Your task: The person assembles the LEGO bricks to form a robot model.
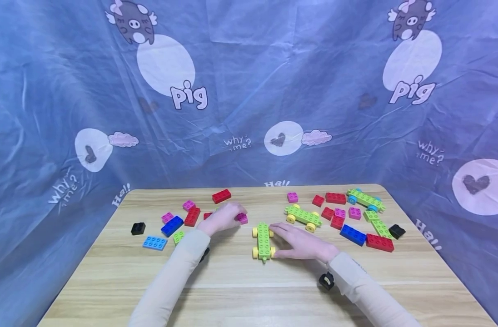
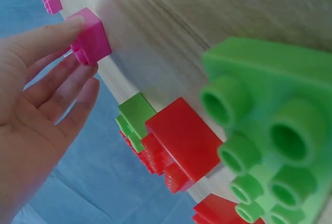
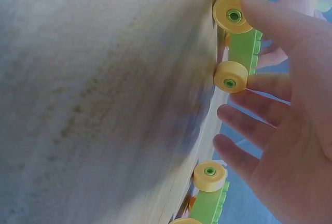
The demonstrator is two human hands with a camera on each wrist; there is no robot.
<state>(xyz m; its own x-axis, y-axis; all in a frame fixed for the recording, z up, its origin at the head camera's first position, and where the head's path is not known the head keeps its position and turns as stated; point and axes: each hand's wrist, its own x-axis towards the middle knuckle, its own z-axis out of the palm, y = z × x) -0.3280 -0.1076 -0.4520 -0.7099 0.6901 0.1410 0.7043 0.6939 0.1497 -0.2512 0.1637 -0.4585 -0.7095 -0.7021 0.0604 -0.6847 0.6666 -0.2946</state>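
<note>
The left hand [image 1: 223,219] pinches a pink brick [image 1: 242,219] between thumb and fingers, near the far end of a green car [image 1: 263,240] on the table [image 1: 241,295]. The right hand [image 1: 301,242] has thumb and fingers spread apart at the car's right-side wheels [image 3: 222,76]. Another car [image 1: 303,215] stands beyond it.
</note>
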